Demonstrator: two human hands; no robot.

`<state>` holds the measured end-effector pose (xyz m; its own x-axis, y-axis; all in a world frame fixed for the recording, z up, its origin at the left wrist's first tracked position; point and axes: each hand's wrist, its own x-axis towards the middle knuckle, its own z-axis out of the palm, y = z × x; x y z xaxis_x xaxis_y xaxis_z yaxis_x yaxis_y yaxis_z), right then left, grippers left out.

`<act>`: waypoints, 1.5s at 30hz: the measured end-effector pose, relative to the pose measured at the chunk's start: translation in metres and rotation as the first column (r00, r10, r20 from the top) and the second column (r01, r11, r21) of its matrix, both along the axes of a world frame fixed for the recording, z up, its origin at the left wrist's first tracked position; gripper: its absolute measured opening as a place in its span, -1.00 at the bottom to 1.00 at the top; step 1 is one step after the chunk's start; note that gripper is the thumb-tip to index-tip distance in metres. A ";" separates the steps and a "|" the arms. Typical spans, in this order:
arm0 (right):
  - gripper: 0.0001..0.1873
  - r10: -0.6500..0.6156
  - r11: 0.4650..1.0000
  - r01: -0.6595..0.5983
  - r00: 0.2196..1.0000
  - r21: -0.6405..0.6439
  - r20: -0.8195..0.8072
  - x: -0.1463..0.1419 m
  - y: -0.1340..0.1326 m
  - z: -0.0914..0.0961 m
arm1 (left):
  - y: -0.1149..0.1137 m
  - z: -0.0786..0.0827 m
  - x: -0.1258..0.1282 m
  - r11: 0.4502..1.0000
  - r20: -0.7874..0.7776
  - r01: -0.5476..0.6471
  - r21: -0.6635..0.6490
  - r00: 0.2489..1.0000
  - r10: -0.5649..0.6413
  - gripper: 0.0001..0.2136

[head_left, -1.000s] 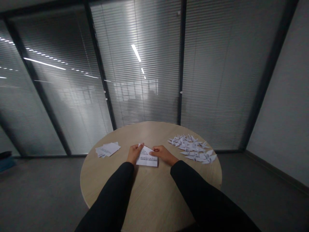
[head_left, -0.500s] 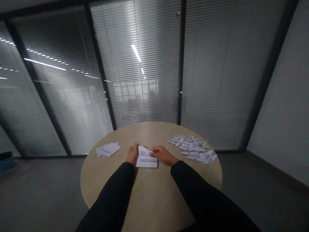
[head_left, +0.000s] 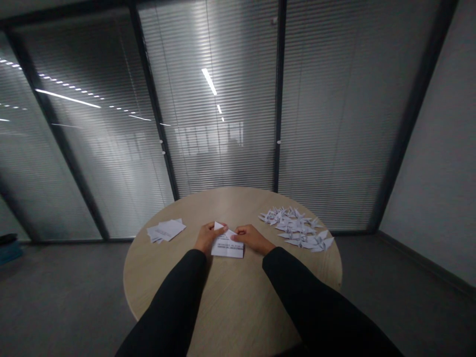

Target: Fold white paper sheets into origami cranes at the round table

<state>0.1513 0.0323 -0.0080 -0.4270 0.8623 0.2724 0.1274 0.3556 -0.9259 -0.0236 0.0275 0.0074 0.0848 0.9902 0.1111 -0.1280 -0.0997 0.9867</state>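
One sheet is between our left hand and our right hand, over the middle of the table. With the left we grip its left side: the thumb lies across the face near the upper corner, pointing inward, and the other fingers curl out of sight behind. With the right we pinch it at the upper right, thumb and forefinger close together at the edge; how the remaining fingers sit, we cannot tell. Between the two thumbs we see the top edge slope down from a peak at the left. The lower part of the sheet, with dark print on it, is free of our fingers and reaches toward us. Whether its bottom edge touches the wood, we cannot tell. Beyond our left hand lie loose papers, overlapping; past our right, a spread of pointed white folds.
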 end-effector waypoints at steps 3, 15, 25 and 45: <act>-0.68 -0.001 1.000 0.001 1.000 -0.003 0.004 -0.001 -0.003 0.002 | 0.000 0.001 -0.001 1.000 -0.018 -0.006 0.009 1.000 0.006 -0.60; -0.66 -0.039 0.996 0.041 0.999 0.079 -0.038 -0.006 -0.003 0.000 | -0.001 0.006 0.001 0.981 -0.145 -0.012 0.193 0.989 0.041 -0.58; -0.81 -0.020 0.997 0.020 1.000 0.069 -0.010 -0.006 -0.002 -0.003 | -0.008 0.009 0.006 0.975 -0.279 0.018 0.220 0.959 0.045 -0.60; -0.84 -0.079 0.991 0.072 0.995 0.115 0.057 -0.003 -0.003 0.005 | -0.007 0.004 0.007 0.993 -0.126 0.066 0.102 0.991 -0.053 -0.44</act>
<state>0.1485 0.0293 -0.0028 -0.3809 0.8578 0.3451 0.2126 0.4445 -0.8702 -0.0168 0.0206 0.0114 0.1629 0.9661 0.2003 -0.0149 -0.2006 0.9796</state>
